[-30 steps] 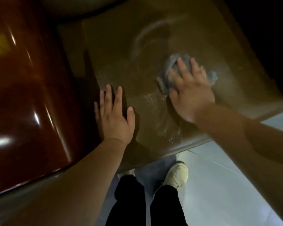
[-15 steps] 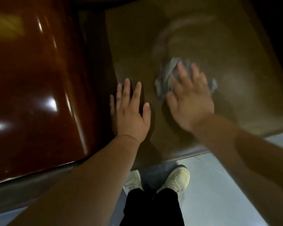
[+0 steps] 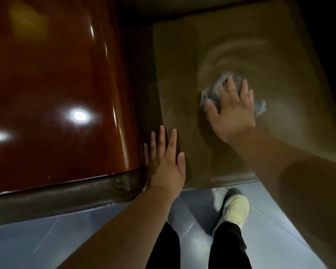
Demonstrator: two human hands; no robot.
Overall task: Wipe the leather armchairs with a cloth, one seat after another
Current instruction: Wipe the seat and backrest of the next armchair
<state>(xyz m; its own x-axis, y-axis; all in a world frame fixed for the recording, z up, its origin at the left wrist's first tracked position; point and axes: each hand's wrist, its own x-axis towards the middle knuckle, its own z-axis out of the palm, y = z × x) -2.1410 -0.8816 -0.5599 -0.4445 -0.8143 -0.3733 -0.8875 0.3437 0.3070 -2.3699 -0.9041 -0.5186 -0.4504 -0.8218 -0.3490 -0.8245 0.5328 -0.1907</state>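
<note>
the grey cloth lies bunched mid-cushion on the brown seat, pinned under the right hand's flat, spread fingers for rubbing pressure. the left hand, fingers straight, braces on the seat's near-left edge beside the glossy armrest.

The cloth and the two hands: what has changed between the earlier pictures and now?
The right hand slid the cloth a little leftward on the seat and then back, leaving fresh curved wipe marks beyond it. The camera view shifted, so the armrest fills more of the picture. Unchanged: the right hand presses flat on the cloth, and the left hand rests flat at the seat's left edge.
</note>
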